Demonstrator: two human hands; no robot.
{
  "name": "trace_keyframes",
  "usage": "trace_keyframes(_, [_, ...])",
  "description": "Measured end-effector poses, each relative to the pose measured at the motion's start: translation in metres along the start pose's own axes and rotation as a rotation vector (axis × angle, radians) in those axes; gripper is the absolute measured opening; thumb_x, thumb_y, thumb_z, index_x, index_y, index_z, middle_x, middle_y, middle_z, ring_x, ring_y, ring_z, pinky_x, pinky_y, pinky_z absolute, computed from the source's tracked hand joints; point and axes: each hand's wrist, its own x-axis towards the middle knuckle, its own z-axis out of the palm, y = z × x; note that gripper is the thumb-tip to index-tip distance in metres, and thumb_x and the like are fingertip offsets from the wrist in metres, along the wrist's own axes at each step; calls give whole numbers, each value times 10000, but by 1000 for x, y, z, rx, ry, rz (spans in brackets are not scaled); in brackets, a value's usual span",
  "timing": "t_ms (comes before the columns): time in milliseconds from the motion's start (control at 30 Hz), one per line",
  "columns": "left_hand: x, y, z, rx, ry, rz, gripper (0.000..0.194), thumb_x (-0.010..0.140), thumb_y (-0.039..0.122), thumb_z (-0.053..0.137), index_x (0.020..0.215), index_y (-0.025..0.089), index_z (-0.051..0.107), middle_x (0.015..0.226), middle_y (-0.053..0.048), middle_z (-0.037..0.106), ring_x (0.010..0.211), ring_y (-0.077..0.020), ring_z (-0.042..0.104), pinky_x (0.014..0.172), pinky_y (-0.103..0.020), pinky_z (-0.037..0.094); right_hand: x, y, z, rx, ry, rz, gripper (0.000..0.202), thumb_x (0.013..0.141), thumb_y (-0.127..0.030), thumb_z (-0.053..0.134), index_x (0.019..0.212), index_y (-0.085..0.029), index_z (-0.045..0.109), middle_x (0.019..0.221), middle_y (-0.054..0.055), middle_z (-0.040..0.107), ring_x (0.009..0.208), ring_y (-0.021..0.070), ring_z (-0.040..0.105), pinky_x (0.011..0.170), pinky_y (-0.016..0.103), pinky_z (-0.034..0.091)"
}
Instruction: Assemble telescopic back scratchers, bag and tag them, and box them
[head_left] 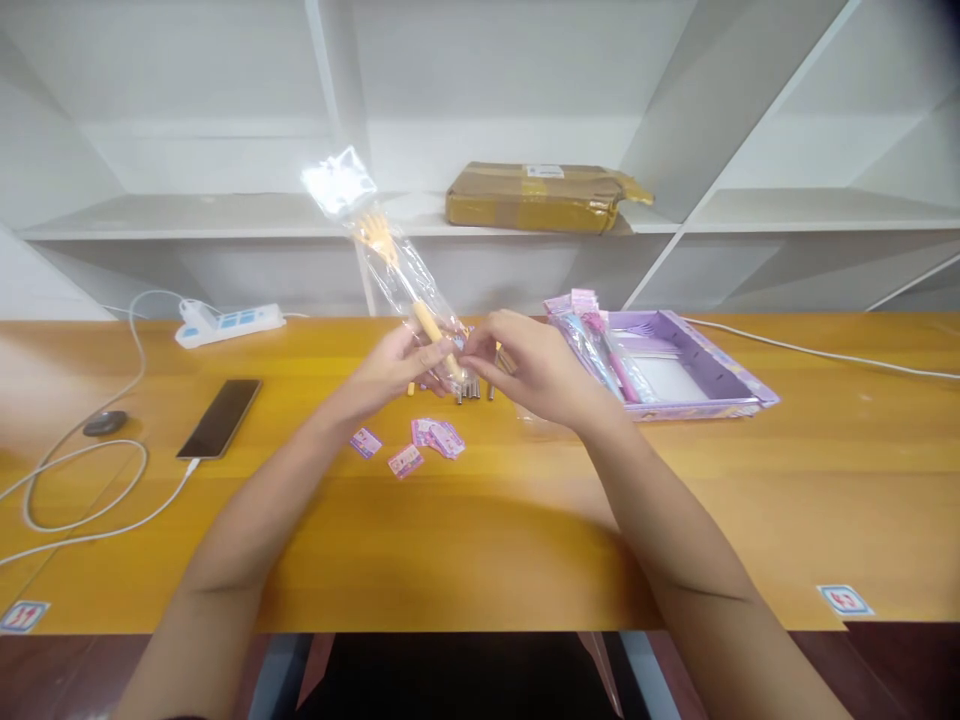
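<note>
My left hand (405, 365) is closed around the handle end of an orange back scratcher (428, 322) in a clear plastic bag (401, 262). Its hand-shaped head points up and away to the left, and the bag's shiny end sticks out beyond it. At the near end of the bag, the fingers of my right hand (529, 360) are pinched together on what looks like the plastic; the exact grip is partly hidden. Beneath my hands lie more scratchers with metal rods (471, 388), mostly covered. Small pink and purple cards (439, 436) lie on the table in front of them.
At right, a purple tray (716, 365) has bagged scratchers (600, 345) lying over its left side. Leftward are a phone (220, 418) on a white cable, a dark oval gadget (105, 423) and a power strip (232, 324). A taped cardboard box (536, 197) rests on the shelf behind.
</note>
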Motion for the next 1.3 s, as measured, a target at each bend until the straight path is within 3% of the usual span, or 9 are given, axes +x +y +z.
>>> trace_keyframes(167, [-2,2,-1,45,-37,-44,611,818,377,1001,1287,196,653,1047,-94,793,903,-225,801,738,-305,640,1,0,2,47,-29,74,142,1102,-317,689,1006,-230,632,912,18,713,795,172,640,732,325,475])
trace_keyframes(400, [-1,1,-5,50,-54,-51,500,829,356,987,1208,171,718,973,-94,811,847,-221,796,774,-348,667,1,5,3,133,1,187,290,1058,-464,770,1038,-239,589,898,20,699,763,170,614,691,320,468])
trace_keyframes(500, [-2,3,-6,35,-75,-37,469,842,361,981,1198,179,735,972,-87,813,839,-217,800,766,-341,668,1,6,2,179,-90,256,330,1036,-512,789,1075,-232,619,869,9,696,736,166,603,656,307,443])
trace_keyframes(600, [-4,4,-7,37,-129,-34,464,865,364,970,1231,185,747,975,-88,822,862,-219,811,769,-329,670,3,8,2,231,-195,291,374,1048,-551,757,932,-218,633,786,-10,673,682,147,574,629,297,404])
trace_keyframes(700, [-5,3,-8,53,-179,-50,429,884,363,958,1223,176,773,1018,-107,836,909,-225,820,814,-341,685,4,9,4,290,-234,272,455,1054,-572,737,816,-213,590,727,-28,631,666,131,560,629,288,390])
trace_keyframes(867, [-5,4,-13,106,-207,-55,366,906,382,940,1183,183,807,1080,-118,852,974,-242,835,896,-364,695,5,10,5,381,-289,276,493,1077,-616,687,803,-213,617,729,-27,647,665,124,589,630,277,415])
trace_keyframes(1100, [-2,6,-25,211,-258,-61,357,947,468,881,1162,186,842,1089,-144,864,977,-273,846,891,-389,699,6,17,-2,338,-348,212,466,1150,-523,576,813,-208,642,739,-22,659,686,121,584,678,278,427])
trace_keyframes(1300, [-4,1,-30,262,-393,-95,287,962,408,858,1181,223,851,1075,-127,862,932,-242,842,853,-350,688,5,21,-12,391,-546,162,365,1163,-410,550,882,-206,660,809,-15,673,754,125,607,744,282,473])
